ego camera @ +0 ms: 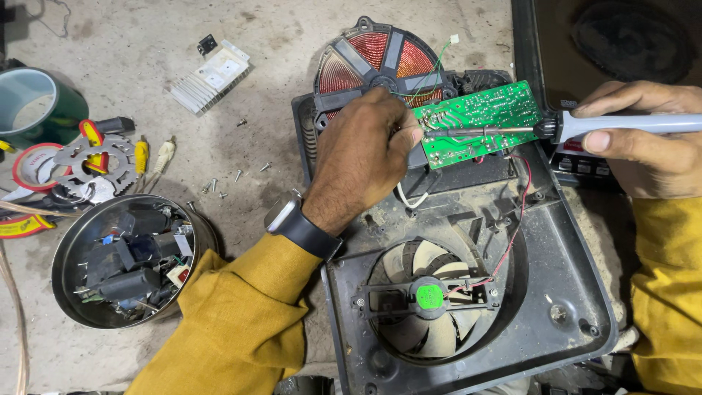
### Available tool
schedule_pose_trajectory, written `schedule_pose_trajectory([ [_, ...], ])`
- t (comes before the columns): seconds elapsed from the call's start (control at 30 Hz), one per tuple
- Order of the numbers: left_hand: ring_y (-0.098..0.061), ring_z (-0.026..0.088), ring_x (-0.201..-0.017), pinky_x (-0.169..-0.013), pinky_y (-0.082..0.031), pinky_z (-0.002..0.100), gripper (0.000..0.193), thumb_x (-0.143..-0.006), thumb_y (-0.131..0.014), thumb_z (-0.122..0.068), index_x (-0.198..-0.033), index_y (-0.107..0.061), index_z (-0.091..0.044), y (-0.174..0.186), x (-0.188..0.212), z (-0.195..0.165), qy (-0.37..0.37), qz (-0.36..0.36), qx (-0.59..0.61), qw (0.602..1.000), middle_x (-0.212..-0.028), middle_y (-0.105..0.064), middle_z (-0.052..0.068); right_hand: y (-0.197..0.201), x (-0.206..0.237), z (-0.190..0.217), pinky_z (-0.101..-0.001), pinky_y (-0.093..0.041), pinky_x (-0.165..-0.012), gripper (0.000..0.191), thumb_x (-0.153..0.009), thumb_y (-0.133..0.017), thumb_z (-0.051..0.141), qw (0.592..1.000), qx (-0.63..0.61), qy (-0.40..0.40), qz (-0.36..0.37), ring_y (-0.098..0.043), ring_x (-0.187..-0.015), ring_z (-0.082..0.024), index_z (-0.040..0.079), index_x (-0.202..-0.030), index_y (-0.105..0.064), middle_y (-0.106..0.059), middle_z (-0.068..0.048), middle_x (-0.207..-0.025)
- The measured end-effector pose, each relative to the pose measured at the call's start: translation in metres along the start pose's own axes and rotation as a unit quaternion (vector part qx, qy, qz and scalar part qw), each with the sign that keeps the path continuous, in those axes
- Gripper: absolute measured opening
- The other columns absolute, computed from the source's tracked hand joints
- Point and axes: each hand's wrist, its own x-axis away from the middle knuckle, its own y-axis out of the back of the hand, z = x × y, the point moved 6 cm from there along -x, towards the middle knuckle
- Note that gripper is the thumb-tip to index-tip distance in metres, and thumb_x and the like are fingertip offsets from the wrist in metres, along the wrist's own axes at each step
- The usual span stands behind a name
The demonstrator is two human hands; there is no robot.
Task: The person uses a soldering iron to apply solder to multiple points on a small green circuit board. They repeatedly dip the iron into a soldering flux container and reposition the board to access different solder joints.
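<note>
Mustard-yellow sleeves fill the bottom edge, one at each lower corner. Above the left sleeve sits a dark wristwatch (296,224).

Work item: a green circuit board (479,121), solder side up, lies at about 1 o'clock from frame centre, resting on the open dark plastic housing (570,263). Its long axis runs roughly 8 o'clock to 2 o'clock.

Left hand (362,153) is curled closed at the board's 9 o'clock end, fingertips pinching something thin there; what it is cannot be told. Right hand (643,139) is wrapped firmly around the grey handle of a soldering iron (585,126), whose shaft lies nearly level, pointing to 9 o'clock. The iron's tip reaches across the board towards the left fingertips. The left hand is the nearer to the working point; the right stands off at 3 o'clock, beyond the board's edge.

Outward: a copper-red induction coil (380,55) sits at 12 o'clock of the left hand. A cooling fan (430,296) with a green hub occupies the housing at 6 o'clock; red wires (515,219) run up from it towards the board.

Containers: a round steel bowl (69,249) at 8 o'clock holds dark components and small loose parts. A green tape roll (36,106) at 10 o'clock stands open, nothing visible inside. Loose screws (238,174) and a finned heat sink (210,77) lie on the concrete floor (131,44).
</note>
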Motion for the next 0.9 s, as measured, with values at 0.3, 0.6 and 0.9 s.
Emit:
schedule_pose_trajectory([
  [0.3,-0.069,0.029,-0.088,-0.076,-0.052,0.045,0.015,-0.089,-0.075,-0.018,-0.092,-0.072,-0.003,-0.002,-0.003,0.001,-0.006,0.023,0.012,1.0,-0.094,-0.066,0.01,-0.005,-0.001,0.006,-0.0299,-0.057,-0.092,0.018,-0.082,-0.068,-0.008,1.0,0.004,-0.006,0.001,-0.07,-0.091,-0.023,-0.006,-0.1,-0.069,-0.07,-0.019,-0.099],
  [0.6,-0.069,0.026,-0.079,-0.071,-0.051,0.043,0.014,-0.089,-0.074,-0.019,-0.09,-0.073,-0.005,-0.003,-0.008,0.004,0.006,0.008,0.019,1.0,-0.09,-0.067,0.007,-0.011,-0.002,0.011,-0.031,-0.059,-0.093,0.017,-0.083,-0.069,-0.008,1.0,-0.005,-0.012,-0.002,-0.071,-0.09,-0.022,-0.005,-0.099,-0.07,-0.07,-0.019,-0.099],
  [0.9,-0.068,0.02,-0.075,-0.069,-0.052,0.04,0.016,-0.09,-0.074,-0.02,-0.09,-0.073,-0.004,-0.007,-0.012,0.009,0.023,0.015,0.011,1.0,-0.087,-0.066,0.005,-0.012,-0.003,0.012,-0.0301,-0.058,-0.091,0.018,-0.082,-0.068,-0.008,1.0,0.0,-0.003,0.0,-0.071,-0.091,-0.023,-0.004,-0.1,-0.07,-0.071,-0.019,-0.099],
])
